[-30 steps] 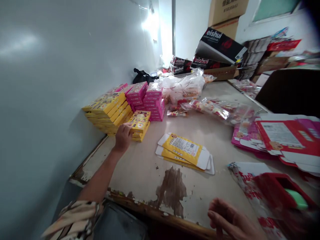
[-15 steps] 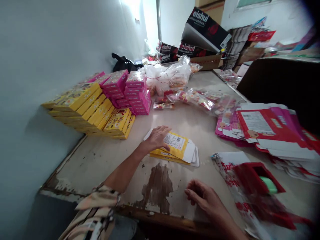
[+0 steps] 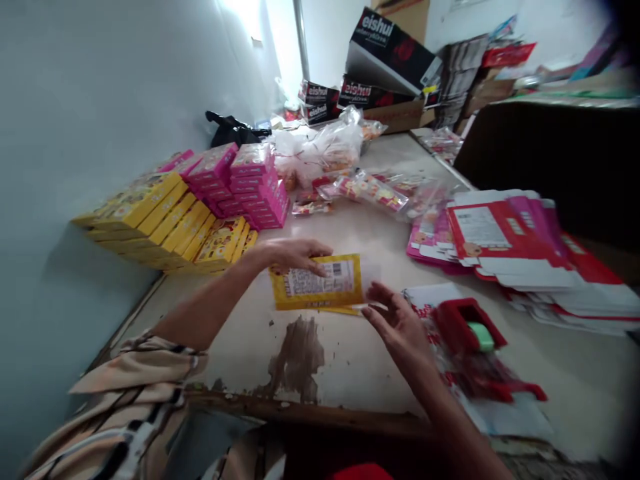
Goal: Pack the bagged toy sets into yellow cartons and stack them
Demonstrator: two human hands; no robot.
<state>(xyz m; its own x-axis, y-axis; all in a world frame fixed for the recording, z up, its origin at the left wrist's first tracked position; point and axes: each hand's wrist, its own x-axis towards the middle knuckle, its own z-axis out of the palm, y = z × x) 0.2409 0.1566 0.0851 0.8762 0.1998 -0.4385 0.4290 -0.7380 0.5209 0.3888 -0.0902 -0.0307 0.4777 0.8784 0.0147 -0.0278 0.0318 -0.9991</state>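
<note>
A flattened yellow carton (image 3: 320, 283) with a white printed label is raised a little above the table. My left hand (image 3: 295, 257) grips it by its upper left part, thumb lying over the printed face. Close to the carton's right end is my right hand (image 3: 395, 313), with thumb and fingers apart and nothing between them; whether its fingertips touch the blurred white flap cannot be told. Beneath the carton a yellow edge (image 3: 343, 310) of another flat carton shows on the table.
Stacked yellow boxes (image 3: 150, 210) and pink boxes (image 3: 257, 187) stand at the left by the wall. Red and pink flat cartons (image 3: 505, 233) lie at the right, near a red tape dispenser (image 3: 465, 327). Clear plastic bags (image 3: 325, 150) and black cartons (image 3: 390, 53) are farther back.
My left hand has picked up the top yellow carton from the small pile. My right hand has moved up and forward to its right end, and its curled fingers have spread.
</note>
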